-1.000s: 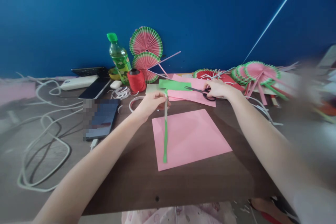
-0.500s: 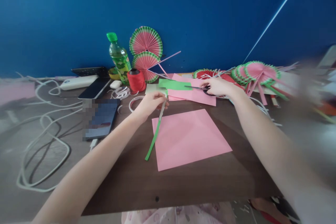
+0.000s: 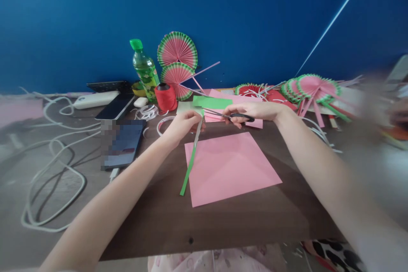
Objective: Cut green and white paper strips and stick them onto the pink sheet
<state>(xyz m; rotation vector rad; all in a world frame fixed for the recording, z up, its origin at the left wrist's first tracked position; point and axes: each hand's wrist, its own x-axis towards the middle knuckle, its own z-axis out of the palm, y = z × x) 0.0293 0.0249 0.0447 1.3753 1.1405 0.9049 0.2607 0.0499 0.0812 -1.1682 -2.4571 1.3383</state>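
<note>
Narrow green-and-white paper strip [image 3: 188,172] in the left hand [image 3: 185,125], black-handled metal scissors [image 3: 244,117] in the right hand [image 3: 256,110]

From my end of the head view, I have the left fingertips pinched together on the strip's upper end; its green tail slants across the left edge of a large pink paper sheet [image 3: 234,170] towards the front edge of the brown worktop [image 3: 156,225]. My right fingers are clamped around the scissors' handles, blades pointing at the left fingertips; I cannot tell whether they touch the strip. Towards the worktop's back edge I see a bright green paper rectangle [image 3: 212,102] and a red thread spool [image 3: 167,100].
</note>
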